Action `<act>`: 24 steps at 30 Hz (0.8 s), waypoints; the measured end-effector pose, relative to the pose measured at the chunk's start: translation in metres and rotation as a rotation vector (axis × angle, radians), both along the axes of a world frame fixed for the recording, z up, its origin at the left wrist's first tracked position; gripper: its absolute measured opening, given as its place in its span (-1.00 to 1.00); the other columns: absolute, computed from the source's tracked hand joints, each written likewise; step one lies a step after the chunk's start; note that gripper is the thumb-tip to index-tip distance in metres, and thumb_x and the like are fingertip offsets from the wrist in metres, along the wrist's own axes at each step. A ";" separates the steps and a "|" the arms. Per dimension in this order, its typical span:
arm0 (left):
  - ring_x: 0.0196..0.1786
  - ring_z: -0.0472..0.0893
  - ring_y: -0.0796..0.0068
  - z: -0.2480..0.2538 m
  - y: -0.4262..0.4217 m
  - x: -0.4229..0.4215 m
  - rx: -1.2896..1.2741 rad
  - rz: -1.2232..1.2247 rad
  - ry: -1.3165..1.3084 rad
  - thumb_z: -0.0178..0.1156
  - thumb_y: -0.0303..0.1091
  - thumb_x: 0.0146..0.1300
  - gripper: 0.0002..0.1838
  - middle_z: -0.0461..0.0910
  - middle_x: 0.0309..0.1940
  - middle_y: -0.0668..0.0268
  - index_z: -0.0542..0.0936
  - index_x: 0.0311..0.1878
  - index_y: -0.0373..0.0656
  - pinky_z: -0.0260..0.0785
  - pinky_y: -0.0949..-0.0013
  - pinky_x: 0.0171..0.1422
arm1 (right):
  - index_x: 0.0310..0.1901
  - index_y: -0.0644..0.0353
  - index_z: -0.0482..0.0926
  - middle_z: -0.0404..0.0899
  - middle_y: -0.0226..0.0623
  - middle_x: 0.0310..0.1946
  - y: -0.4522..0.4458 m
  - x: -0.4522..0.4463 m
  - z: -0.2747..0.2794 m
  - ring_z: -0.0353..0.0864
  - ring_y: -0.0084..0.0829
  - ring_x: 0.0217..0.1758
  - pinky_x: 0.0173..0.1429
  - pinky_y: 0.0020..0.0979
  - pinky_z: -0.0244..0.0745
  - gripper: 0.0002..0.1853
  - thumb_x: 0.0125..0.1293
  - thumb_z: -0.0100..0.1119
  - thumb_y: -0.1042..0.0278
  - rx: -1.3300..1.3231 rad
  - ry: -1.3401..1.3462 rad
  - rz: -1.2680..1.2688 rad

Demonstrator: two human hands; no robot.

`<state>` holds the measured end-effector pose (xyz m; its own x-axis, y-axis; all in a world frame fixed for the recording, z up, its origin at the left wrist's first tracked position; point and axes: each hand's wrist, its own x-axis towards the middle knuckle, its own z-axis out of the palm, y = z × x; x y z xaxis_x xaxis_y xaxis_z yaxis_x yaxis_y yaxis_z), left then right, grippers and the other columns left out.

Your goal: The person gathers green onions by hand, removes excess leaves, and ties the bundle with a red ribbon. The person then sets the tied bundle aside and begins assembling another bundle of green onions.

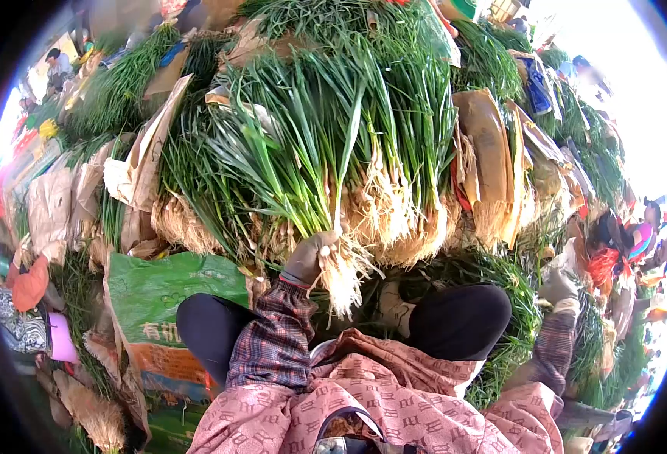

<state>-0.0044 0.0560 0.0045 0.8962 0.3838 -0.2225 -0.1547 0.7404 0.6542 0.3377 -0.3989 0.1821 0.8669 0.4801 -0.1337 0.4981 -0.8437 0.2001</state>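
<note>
My left hand (308, 258), in a grey glove, is closed around a bunch of green onions (339, 198) just above their pale, stringy roots. The long green leaves point away from me, over a large pile of green onions (394, 113) with their roots toward me. Out to the right, my right hand (558, 287), also gloved, is beside loose greens (511, 303) and a whitish wrapping. Its fingers are too small and unclear to make out whether they hold anything.
A green printed sack (174, 291) lies left of my knee. Brown paper-wrapped bundles (488, 151) flank the pile on the right, and more brown paper (152, 155) stands on the left. A pink container (62, 337) and other people appear toward the edges.
</note>
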 end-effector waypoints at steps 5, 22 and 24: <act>-0.11 0.60 0.40 -0.008 -0.032 0.006 0.140 0.131 -0.056 0.06 -0.33 0.30 -0.75 0.62 -0.22 0.24 0.56 -0.06 -0.26 0.45 0.32 0.07 | 0.24 0.19 0.35 0.42 -0.08 0.20 0.258 -0.091 -0.013 0.49 -0.29 0.18 0.37 -0.30 0.30 -0.51 0.33 0.12 0.19 0.746 0.979 0.121; -0.18 0.49 0.44 0.070 0.025 -0.004 -0.179 0.107 -0.804 0.12 -0.33 0.26 -0.61 0.54 -0.29 0.41 0.37 0.16 -0.12 0.35 0.30 -0.07 | 0.18 0.21 0.32 0.56 -0.23 -0.35 0.470 -0.085 -0.070 0.61 -0.50 -0.24 -0.20 -0.51 0.60 -0.55 0.33 0.10 0.24 0.246 0.279 0.075; -0.11 0.53 0.36 0.028 0.045 0.005 -0.157 -0.046 -0.785 0.13 -0.31 0.28 -0.60 0.56 -0.31 0.43 0.36 0.17 -0.10 0.33 0.17 0.10 | 0.02 0.21 0.39 0.53 -0.30 -0.39 0.462 -0.069 -0.062 0.50 -0.56 -0.39 -0.32 -0.53 0.52 -0.71 0.34 0.07 0.29 0.479 0.301 0.098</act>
